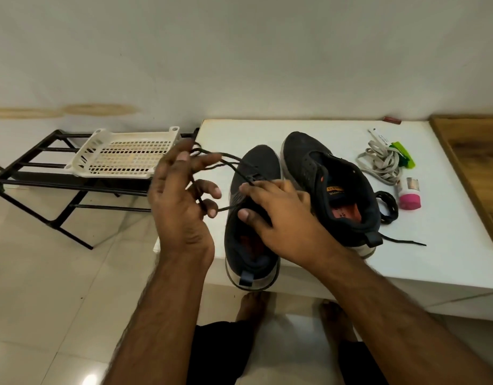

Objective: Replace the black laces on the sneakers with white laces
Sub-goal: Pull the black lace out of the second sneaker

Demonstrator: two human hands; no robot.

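Observation:
Two dark grey sneakers stand side by side on a white table [295, 126]. The left sneaker [253, 168] still has a black lace [231, 162] running from its eyelets out to the left. My left hand [181, 195] holds that lace, with strands looped between its fingers. My right hand [278, 215] presses down on the left sneaker's tongue and opening, fingers curled over it. The right sneaker [331, 184] has no lace in it. A loose black lace [389, 207] lies beside its heel. A bundle of white laces [378, 165] lies to the right of the sneakers.
A pink-capped bottle [409, 194], a white tube [378, 137] and a green wrapper [405, 154] lie near the white laces. A wooden board [473, 168] runs along the table's right. A black metal rack [45, 184] with a cream plastic tray [128, 154] stands left. My bare feet [253, 304] are below the table edge.

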